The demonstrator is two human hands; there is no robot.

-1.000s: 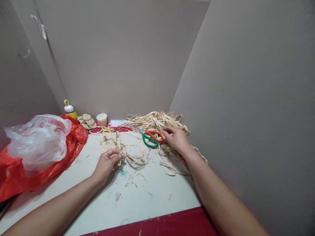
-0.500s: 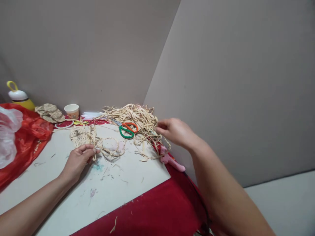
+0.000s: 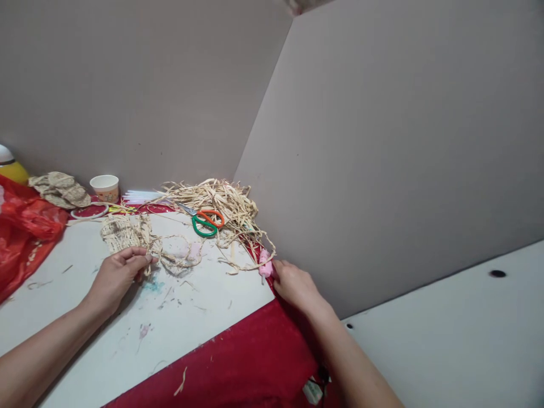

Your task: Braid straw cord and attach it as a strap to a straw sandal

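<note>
My left hand (image 3: 121, 275) is closed, its thumb and fingertips pinching the edge of a woven raffia piece (image 3: 123, 231) that lies on the white board. Braided raffia cord (image 3: 182, 260) loops away from that piece to the right. At the board's right corner my right hand (image 3: 295, 283) is wrapped around the handle of a pink glue gun (image 3: 266, 262). The handle is hidden by the fingers, while the body and the downward nozzle show. Scissors (image 3: 206, 222) with orange and green handles rest against a heap of raffia strips (image 3: 225, 198).
A paper cup (image 3: 105, 190), white sticks (image 3: 140, 196), a ring (image 3: 90, 212) and a crumpled woven piece (image 3: 59, 190) line the back wall. Red plastic bag (image 3: 29, 232) lies at left. Grey partitions (image 3: 361, 141) enclose the back and right. Red cloth (image 3: 229, 362) covers the front.
My right hand has come down from the raffia heap to the pink glue gun and taken hold of it. The glue gun has turned. My left hand keeps its pinch; the view has shifted right.
</note>
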